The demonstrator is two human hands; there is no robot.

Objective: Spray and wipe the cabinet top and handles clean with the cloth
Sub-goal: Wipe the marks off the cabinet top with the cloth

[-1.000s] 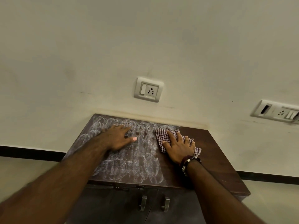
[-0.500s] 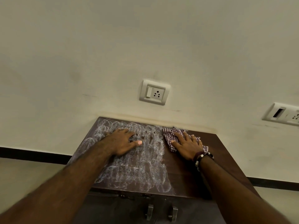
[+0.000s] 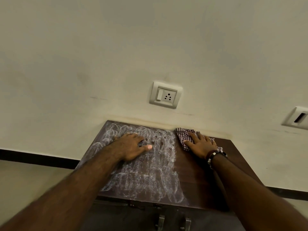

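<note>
The right hand (image 3: 200, 145) presses flat, fingers spread, on the checked cloth (image 3: 183, 136) right of the middle of the frame. The left hand (image 3: 129, 145) rests flat, fingers straight, on the white smears of the cabinet top (image 3: 196, 180).

Head cam, close, looks down at cabinet top (image 3: 208, 177).

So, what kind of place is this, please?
Probably a room in a home: a small wooden cabinet against a plain painted wall, with a switch-and-socket plate above it.
</note>
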